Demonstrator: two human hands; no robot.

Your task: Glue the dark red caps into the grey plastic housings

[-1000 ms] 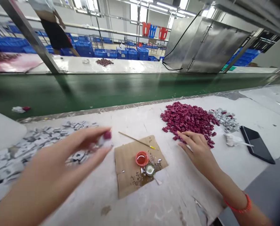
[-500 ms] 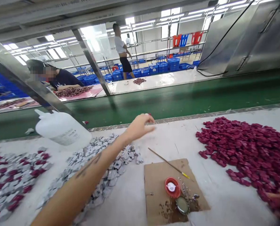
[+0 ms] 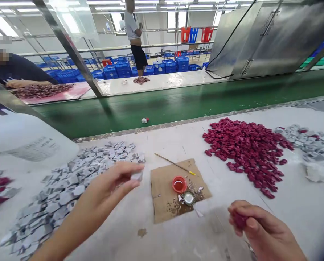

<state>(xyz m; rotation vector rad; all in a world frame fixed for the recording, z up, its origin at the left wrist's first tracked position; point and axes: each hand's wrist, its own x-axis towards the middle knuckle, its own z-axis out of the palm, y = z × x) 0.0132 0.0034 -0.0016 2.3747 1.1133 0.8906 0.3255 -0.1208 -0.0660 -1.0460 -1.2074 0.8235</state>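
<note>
My left hand (image 3: pixel 111 190) is closed in a pinch on a small grey-white plastic piece (image 3: pixel 137 175), beside the heap of grey pieces (image 3: pixel 69 186). At the lower right, my right hand (image 3: pixel 267 228) grips a maroon piece (image 3: pixel 240 219) between thumb and fingers, in front of the maroon pile (image 3: pixel 246 148). Between the hands lies a cardboard sheet (image 3: pixel 162 181). On it stand a red cap (image 3: pixel 179 185) with liquid inside and a metal bottle cap (image 3: pixel 188 198), with wet spots around. A thin brush (image 3: pixel 175 164) rests across the cardboard's far edge.
A white plastic jug (image 3: pixel 33 141) lies at the left. Beyond the table runs a green belt (image 3: pixel 172 103), carrying a small white and red piece (image 3: pixel 144 120). More grey and maroon pieces (image 3: pixel 308 141) lie at the far right. Two people are across the belt.
My left hand has come back from the belt-side edge and now pinches a grey piece. My right hand has left the maroon pile with a piece. A white-red piece now shows on the belt.
</note>
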